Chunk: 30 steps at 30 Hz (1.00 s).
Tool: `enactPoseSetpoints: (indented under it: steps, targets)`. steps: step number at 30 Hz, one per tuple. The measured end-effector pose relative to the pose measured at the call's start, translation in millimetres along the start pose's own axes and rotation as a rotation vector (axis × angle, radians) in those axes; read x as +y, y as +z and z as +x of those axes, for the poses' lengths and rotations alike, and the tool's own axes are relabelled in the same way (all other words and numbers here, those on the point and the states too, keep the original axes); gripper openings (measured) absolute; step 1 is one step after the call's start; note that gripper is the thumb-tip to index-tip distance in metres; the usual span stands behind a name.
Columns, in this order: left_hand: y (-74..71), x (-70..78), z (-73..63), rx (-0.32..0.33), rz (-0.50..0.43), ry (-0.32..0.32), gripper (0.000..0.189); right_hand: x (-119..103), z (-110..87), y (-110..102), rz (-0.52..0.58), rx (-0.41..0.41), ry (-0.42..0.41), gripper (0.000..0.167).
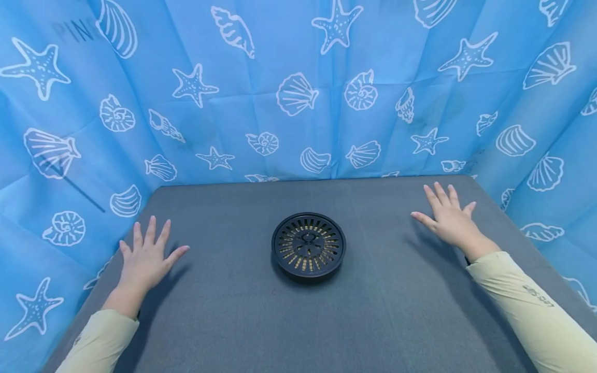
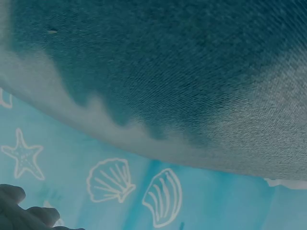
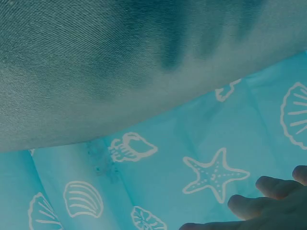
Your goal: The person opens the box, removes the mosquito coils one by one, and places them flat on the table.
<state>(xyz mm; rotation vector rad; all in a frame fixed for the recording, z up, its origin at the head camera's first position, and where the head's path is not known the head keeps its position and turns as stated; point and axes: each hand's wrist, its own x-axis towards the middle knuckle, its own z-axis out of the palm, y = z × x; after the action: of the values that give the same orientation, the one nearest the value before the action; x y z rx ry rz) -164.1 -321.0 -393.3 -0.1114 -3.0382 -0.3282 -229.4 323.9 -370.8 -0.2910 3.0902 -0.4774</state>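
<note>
Black slotted container (image 1: pixel 309 239) | left hand (image 1: pixel 144 263), right hand (image 1: pixel 451 220) either side: palms down, fingers splayed, empty

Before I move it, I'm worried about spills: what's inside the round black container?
Through the slotted top of the round black container, something yellowish shows. The top hides the rest, so what it is cannot be told.

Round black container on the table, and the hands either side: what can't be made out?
Inside of the container: head view, mostly hidden by its slotted top.
Palms of the left hand and right hand: head view, hidden by the backs.
Most of each hand: wrist views, cut off by frame edges.
Print on the right sleeve: head view, too small to read.
</note>
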Motion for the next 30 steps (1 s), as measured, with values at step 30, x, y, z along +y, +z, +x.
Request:
enactPoseSetpoints:
  steps: [30]
  targets:
    - [-11.1, 57.3, -8.7, -0.07, -0.109, 0.076, 0.086, -62, -16.2, 11, 0.209, 0.02, -0.193, 0.095]
